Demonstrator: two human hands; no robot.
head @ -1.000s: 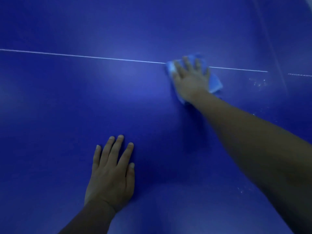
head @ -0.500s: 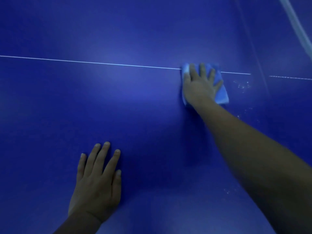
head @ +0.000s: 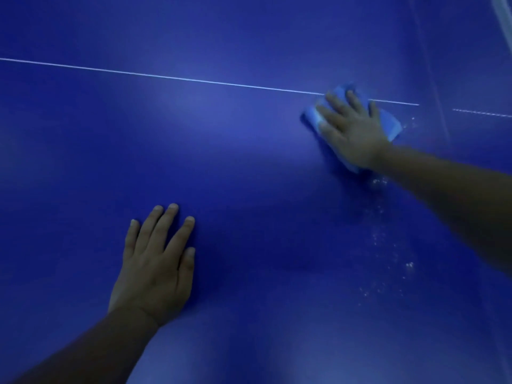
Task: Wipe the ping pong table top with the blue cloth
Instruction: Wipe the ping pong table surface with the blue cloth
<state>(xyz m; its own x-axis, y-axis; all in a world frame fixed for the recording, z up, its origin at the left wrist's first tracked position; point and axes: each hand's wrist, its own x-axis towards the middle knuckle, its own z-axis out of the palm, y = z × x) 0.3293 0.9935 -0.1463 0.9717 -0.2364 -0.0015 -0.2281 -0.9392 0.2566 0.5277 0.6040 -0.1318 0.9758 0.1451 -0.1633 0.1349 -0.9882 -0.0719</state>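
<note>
Right hand (head: 353, 131) spread flat, pressing the cloth (head: 389, 124) on the white line (head: 171, 77); left hand (head: 155, 266) spread on the surface (head: 249, 176).

Right hand (head: 352, 131) hides most of blue cloth (head: 392, 126).

Open table top (head: 221, 162) lies between the 2 flat hands, left hand (head: 155, 267) and right hand (head: 352, 131).

Both arms stretched out, palms down

Left hand (head: 155, 261) is laid flat, fingers slightly fanned; right hand (head: 350, 131) is pressed down at full reach, fingers spread wide.
</note>
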